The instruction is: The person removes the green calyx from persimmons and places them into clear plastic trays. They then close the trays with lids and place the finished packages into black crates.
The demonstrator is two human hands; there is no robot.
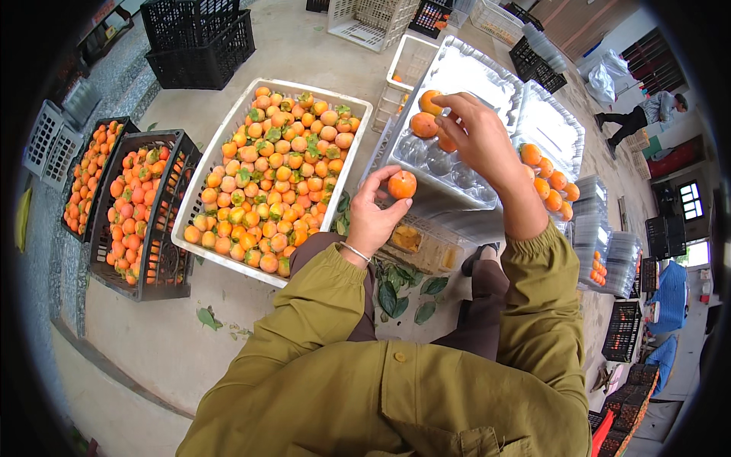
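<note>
My left hand [376,212] holds one orange persimmon [402,184] between thumb and fingers, just off the near left edge of a clear plastic clamshell tray [412,149]. Over that tray reaches my right hand [473,128], its index fingertip at a persimmon [430,101] in the upper left cups. A second persimmon [424,124] sits beside it, and a third [446,140] is partly covered by the right hand. Whether the right fingers grip any fruit is hidden. Other cups hold no fruit, and the clear lid [465,68] is folded back.
To the left stands a white crate [225,260] full of persimmons, with a black crate [185,228] of more beyond it. Another clamshell [551,123] with several persimmons is at right, near stacked clear trays [591,228]. Leaves [394,294] litter the floor. A person [645,117] walks at far right.
</note>
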